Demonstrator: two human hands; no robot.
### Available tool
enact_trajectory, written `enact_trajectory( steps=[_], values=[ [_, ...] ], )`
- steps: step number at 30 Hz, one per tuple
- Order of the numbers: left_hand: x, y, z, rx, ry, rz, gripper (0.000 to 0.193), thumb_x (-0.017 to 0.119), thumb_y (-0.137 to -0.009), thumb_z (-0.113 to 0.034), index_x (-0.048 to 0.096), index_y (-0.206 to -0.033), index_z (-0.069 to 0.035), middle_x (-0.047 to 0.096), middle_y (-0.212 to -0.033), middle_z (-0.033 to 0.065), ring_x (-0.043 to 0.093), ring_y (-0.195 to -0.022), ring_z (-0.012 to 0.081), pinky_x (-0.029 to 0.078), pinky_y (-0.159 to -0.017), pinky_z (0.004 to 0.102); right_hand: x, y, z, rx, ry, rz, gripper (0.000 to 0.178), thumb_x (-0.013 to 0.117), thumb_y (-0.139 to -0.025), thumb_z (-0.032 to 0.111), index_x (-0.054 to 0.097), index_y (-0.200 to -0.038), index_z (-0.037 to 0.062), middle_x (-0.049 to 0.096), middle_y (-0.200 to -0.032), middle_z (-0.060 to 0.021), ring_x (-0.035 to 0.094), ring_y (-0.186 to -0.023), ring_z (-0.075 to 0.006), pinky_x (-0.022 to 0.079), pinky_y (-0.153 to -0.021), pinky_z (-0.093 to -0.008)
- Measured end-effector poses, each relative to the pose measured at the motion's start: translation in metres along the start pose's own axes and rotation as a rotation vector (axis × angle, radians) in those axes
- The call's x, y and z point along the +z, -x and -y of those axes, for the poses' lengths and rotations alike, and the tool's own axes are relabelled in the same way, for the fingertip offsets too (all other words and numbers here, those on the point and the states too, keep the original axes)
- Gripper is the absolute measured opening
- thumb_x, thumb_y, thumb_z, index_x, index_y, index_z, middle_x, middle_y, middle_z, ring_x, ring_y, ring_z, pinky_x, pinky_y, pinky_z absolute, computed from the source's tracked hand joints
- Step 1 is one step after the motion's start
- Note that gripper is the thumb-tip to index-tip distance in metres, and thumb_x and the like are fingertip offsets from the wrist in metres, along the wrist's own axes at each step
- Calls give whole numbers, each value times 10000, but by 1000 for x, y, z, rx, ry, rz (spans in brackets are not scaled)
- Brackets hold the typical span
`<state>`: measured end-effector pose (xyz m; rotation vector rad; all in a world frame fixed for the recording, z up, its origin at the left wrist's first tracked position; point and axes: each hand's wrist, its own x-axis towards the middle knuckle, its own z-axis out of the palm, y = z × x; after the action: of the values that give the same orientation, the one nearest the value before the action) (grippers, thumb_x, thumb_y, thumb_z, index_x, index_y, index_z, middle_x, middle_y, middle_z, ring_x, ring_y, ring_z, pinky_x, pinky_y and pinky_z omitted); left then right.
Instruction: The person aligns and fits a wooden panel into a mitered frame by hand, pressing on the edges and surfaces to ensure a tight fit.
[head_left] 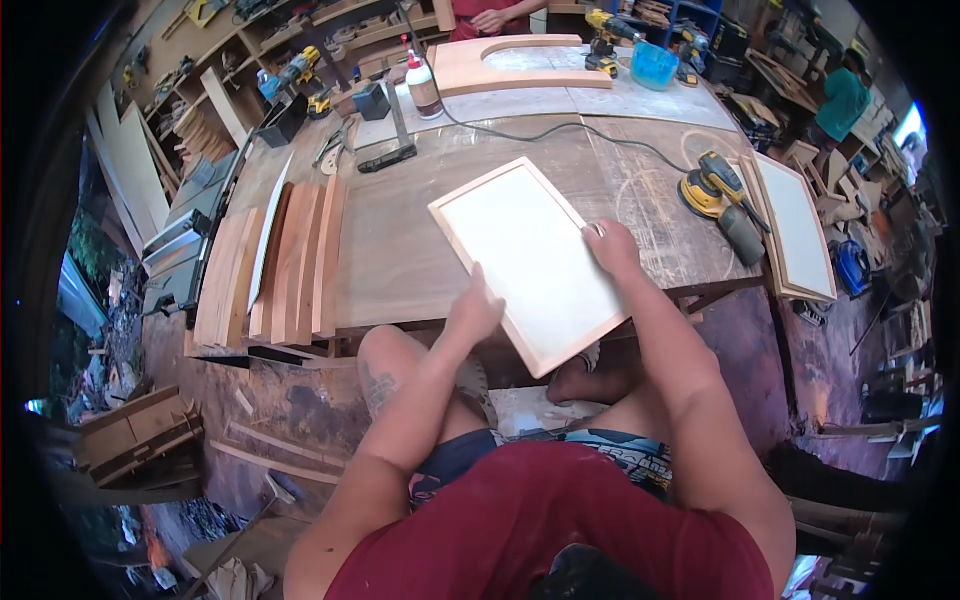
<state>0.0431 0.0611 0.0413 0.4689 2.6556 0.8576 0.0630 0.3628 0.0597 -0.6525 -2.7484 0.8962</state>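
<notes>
A rectangular wood-framed panel (530, 255) with a white face is held between my two hands, tilted over the front edge of the workbench (400, 240). My left hand (474, 312) grips its left long side, thumb lying on the frame. My right hand (612, 248) closes on the right long side, further up. The fingers beneath the panel are hidden. To the right of it, a yellow and black sander (712, 190) with a dark dust canister rests on the bench.
Several wooden boards (300, 260) stand at the bench's left. More white panels (797, 225) are stacked at the right edge. A glue bottle (423, 85), a clamp (388, 140), a curved wooden piece (520, 62) and a drill (604, 45) lie further back. A cord (560, 127) crosses the bench. Another person (490, 18) stands opposite.
</notes>
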Motion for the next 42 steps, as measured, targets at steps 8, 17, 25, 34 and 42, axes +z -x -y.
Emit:
enact_trajectory(
  steps=[8,17,25,34,42],
  values=[
    [-56,-88,6,196,-207,-466,567,624,-925,-372,507,-1385,-63,514,-1427,192,443,-1352,380,381,-1097,501,14,-29,2,-120,137,-12,386,666,-889,407,713,-1119,101,706,-1057,-178,659,-1023,-358,516,-881,-458],
    [-32,-156,30,13,-236,-434,580,568,-950,-439,509,-1391,-68,473,-1482,170,373,-1411,368,220,-1151,606,34,-69,41,-37,224,99,323,661,-900,411,732,-1058,138,713,-1020,-169,668,-992,-352,521,-860,-458],
    [-30,-154,24,56,-253,-461,557,560,-958,-439,518,-1386,-86,511,-1449,156,377,-1411,365,237,-1151,586,85,-170,101,-64,232,51,361,670,-899,412,725,-1077,102,711,-1077,-159,657,-1049,-344,511,-899,-466],
    [-29,-157,39,31,-317,-539,494,545,-974,-398,539,-1357,-86,525,-1430,162,373,-1411,376,254,-1143,584,75,-152,89,-88,227,197,425,680,-891,432,704,-1171,114,697,-1145,-170,649,-1094,-341,507,-938,-455],
    [-28,-155,35,2,-251,-533,490,551,-974,-399,545,-1355,-90,509,-1449,166,353,-1430,366,230,-1165,565,78,-158,85,-97,163,169,390,685,-873,398,711,-1133,109,695,-1154,-169,651,-1080,-352,509,-923,-459]
  ],
)
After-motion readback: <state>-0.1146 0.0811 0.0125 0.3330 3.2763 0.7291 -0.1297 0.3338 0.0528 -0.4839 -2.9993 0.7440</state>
